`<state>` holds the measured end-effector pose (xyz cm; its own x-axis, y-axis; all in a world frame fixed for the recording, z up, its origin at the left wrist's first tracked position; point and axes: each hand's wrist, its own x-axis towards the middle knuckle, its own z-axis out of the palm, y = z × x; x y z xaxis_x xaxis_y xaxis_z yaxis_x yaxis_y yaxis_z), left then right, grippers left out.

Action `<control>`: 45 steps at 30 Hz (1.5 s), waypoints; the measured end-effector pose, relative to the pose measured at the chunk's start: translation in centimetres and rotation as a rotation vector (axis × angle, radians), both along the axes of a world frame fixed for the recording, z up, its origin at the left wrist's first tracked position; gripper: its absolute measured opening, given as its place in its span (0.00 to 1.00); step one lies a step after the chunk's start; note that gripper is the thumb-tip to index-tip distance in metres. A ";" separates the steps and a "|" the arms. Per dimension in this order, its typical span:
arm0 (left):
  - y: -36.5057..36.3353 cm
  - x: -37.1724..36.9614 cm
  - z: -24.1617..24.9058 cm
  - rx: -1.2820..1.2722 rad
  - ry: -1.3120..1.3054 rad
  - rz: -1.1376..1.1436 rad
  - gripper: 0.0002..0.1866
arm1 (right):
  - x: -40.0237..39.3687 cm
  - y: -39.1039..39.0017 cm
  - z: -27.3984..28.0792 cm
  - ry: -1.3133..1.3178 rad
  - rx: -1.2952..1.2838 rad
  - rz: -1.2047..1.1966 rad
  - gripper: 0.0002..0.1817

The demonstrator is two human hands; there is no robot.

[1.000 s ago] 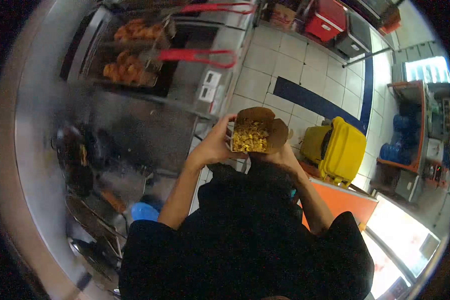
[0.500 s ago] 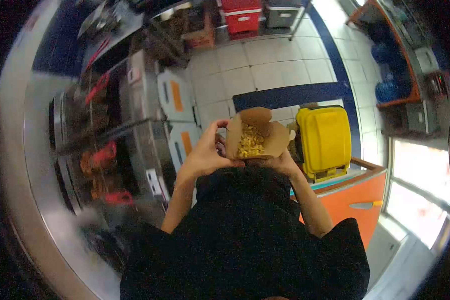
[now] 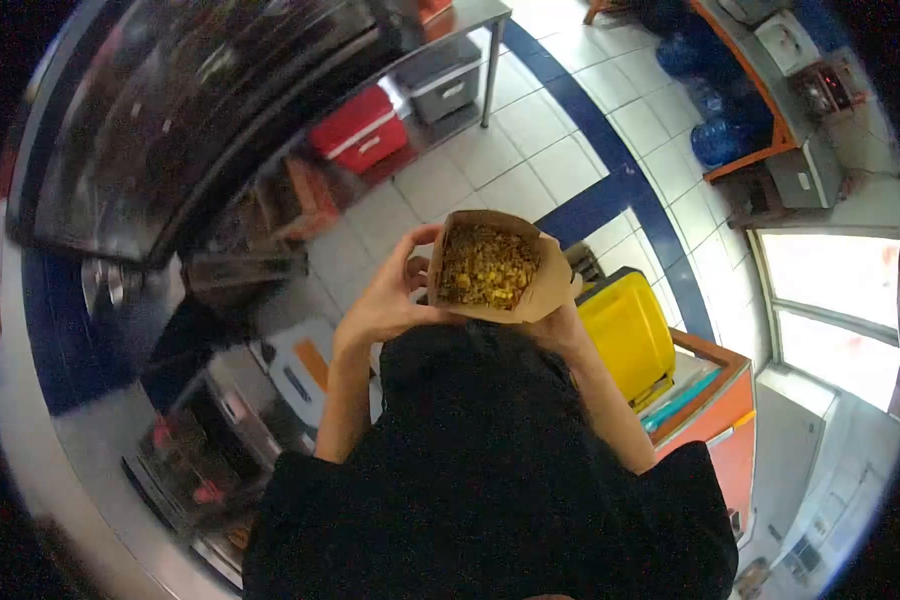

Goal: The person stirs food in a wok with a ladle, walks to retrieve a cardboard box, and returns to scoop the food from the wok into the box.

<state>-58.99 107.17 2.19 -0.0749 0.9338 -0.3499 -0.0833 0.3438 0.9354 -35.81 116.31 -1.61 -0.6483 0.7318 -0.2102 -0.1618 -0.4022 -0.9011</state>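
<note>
A brown cardboard takeout box (image 3: 547,290) is held in front of my black shirt, its top open toward me. Chopped food (image 3: 485,268) with yellow bits fills the inside. My left hand (image 3: 385,295) grips the box's left side, thumb along the near edge and fingers curled round the far side. On the right, my right hand (image 3: 558,328) supports the box from below and the side; most of its fingers are hidden behind the cardboard.
A yellow lidded bin (image 3: 625,335) stands right of the box, beside an orange counter panel (image 3: 725,440). Red (image 3: 360,130) and grey containers (image 3: 445,92) sit on a low shelf ahead. Blue water jugs (image 3: 718,142) are at upper right. Metal kitchen equipment (image 3: 220,440) lines the left.
The view has turned, so the red container and bin have swung leftward. The box is now tipped more toward me, showing more of the food. Both hands still hold it.
</note>
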 end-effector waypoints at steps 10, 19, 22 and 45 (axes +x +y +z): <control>28.8 -2.7 -1.4 0.168 -0.066 -0.430 0.64 | -0.6 21.2 0.9 -0.073 0.052 -0.190 0.54; 57.0 -3.3 -2.9 0.032 -0.320 -0.209 0.47 | -3.6 54.9 3.8 -0.229 0.646 -0.103 0.55; 60.8 -4.5 -3.3 0.026 -0.301 -0.138 0.40 | -6.5 62.1 3.5 -0.214 0.635 -0.026 0.55; 88.5 -41.1 -10.7 -0.245 0.150 0.736 0.35 | -54.7 113.1 -2.4 -0.241 0.351 0.525 0.39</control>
<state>-100.08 195.62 -8.53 -0.7061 0.5238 -0.4765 -0.2482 0.4471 0.8594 -90.55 229.39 -3.97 -0.9014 0.3836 -0.2007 0.1972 -0.0491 -0.9791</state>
